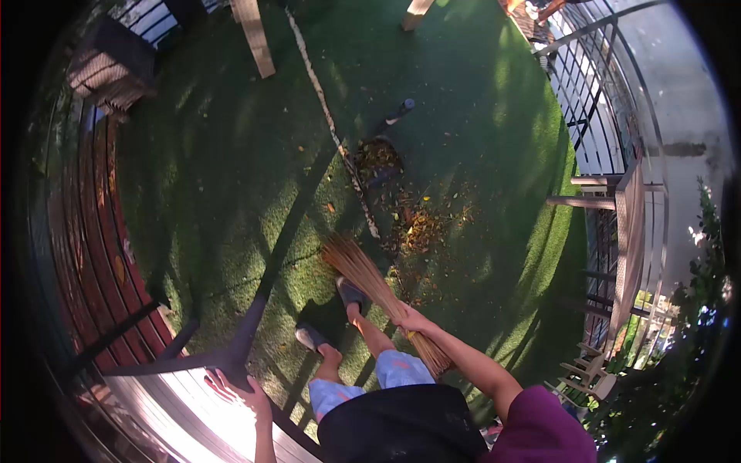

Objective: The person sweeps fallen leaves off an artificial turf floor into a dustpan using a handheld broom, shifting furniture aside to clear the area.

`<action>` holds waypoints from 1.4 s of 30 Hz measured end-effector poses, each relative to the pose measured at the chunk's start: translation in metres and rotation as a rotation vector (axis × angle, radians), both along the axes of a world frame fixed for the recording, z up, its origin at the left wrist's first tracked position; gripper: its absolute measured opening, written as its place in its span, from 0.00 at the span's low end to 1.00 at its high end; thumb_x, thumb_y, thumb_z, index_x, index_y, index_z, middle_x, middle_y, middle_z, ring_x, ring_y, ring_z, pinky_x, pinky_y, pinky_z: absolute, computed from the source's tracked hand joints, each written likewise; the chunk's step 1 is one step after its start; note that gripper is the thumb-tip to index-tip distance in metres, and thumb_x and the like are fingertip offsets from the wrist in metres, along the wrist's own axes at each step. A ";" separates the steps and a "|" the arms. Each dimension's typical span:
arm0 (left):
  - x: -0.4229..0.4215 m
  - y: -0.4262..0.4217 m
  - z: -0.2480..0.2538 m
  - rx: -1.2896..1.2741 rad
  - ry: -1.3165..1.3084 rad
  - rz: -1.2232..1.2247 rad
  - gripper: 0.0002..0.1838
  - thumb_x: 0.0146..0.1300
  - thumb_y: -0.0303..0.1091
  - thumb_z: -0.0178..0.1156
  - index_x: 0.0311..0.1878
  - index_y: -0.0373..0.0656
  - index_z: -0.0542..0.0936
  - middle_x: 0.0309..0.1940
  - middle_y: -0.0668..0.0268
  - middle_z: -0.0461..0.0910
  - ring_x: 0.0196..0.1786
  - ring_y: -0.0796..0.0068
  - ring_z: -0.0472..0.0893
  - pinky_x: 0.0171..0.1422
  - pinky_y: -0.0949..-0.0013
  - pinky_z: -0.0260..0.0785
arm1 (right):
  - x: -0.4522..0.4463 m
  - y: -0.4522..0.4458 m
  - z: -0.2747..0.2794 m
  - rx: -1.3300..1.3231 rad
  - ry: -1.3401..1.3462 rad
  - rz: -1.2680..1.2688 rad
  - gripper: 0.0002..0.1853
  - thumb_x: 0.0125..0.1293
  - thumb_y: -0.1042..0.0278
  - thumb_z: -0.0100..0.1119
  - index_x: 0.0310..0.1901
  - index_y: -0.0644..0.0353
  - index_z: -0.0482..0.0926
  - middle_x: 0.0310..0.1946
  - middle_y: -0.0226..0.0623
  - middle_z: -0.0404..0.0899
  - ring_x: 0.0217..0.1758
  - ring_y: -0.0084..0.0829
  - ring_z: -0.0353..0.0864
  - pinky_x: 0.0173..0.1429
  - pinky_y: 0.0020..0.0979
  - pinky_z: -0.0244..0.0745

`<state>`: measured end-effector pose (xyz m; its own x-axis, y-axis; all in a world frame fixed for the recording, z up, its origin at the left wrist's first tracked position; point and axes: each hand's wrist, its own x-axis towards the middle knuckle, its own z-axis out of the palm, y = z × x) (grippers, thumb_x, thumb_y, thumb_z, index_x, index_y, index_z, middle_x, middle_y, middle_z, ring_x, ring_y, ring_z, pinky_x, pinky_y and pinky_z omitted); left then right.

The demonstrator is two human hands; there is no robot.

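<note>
My right hand [413,319] is wrapped round a stick broom [361,268], a bundle of thin brown sticks, held at a slant beside my legs. Its spread end points away from me, just above the turf or touching it; I cannot tell which. A scattered pile of yellow and brown leaves [419,229] lies beyond the broom and to its right. Farther off, a dark dustpan [384,177] holds more leaves, its handle pointing away. My left hand [241,392] is at the sunlit tabletop [174,405], its fingers spread and nothing in them.
Green artificial turf [224,154] covers the floor. A long, pale, mottled strip [316,85] runs past the dustpan. Wooden decking [89,231] borders the left side. On the right stand a wooden bench [627,255] and a metal-framed fence [594,100]. Part of another person [549,9] shows at top right.
</note>
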<state>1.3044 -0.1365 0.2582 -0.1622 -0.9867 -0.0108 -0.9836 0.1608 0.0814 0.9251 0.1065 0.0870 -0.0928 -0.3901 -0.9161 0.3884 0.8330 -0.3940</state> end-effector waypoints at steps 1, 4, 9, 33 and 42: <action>-0.003 -0.002 0.004 -0.005 -0.021 -0.027 0.43 0.55 0.31 0.60 0.73 0.40 0.51 0.73 0.47 0.50 0.75 0.42 0.48 0.75 0.42 0.40 | -0.020 0.007 0.009 0.070 0.019 -0.037 0.43 0.56 0.73 0.61 0.73 0.50 0.50 0.28 0.35 0.76 0.17 0.25 0.74 0.19 0.29 0.71; -0.008 -0.004 0.016 -0.003 -0.050 -0.072 0.43 0.56 0.30 0.60 0.73 0.39 0.51 0.73 0.47 0.49 0.75 0.43 0.47 0.76 0.42 0.38 | -0.062 0.072 -0.012 0.040 0.218 0.020 0.46 0.56 0.75 0.61 0.74 0.50 0.47 0.25 0.34 0.76 0.17 0.26 0.75 0.20 0.29 0.72; -0.011 0.000 0.023 0.000 -0.024 -0.070 0.41 0.57 0.29 0.57 0.73 0.37 0.52 0.74 0.47 0.48 0.76 0.44 0.44 0.76 0.44 0.35 | -0.065 0.100 0.066 0.176 0.333 -0.016 0.47 0.56 0.74 0.61 0.74 0.50 0.45 0.25 0.35 0.76 0.18 0.26 0.75 0.20 0.29 0.73; -0.019 0.020 0.003 0.100 0.316 -0.109 0.44 0.67 0.46 0.58 0.72 0.33 0.45 0.72 0.45 0.45 0.75 0.50 0.48 0.77 0.52 0.40 | 0.308 0.348 0.026 0.570 -0.446 -1.141 0.08 0.54 0.62 0.59 0.25 0.57 0.77 0.19 0.37 0.77 0.18 0.33 0.76 0.25 0.34 0.74; 0.053 -0.048 -0.011 -0.067 -0.605 -0.607 0.42 0.68 0.58 0.49 0.71 0.33 0.53 0.69 0.48 0.57 0.71 0.53 0.58 0.75 0.54 0.49 | 0.089 0.094 -0.003 0.210 -0.056 -1.133 0.28 0.53 0.71 0.62 0.55 0.65 0.63 0.33 0.36 0.77 0.25 0.27 0.78 0.28 0.31 0.76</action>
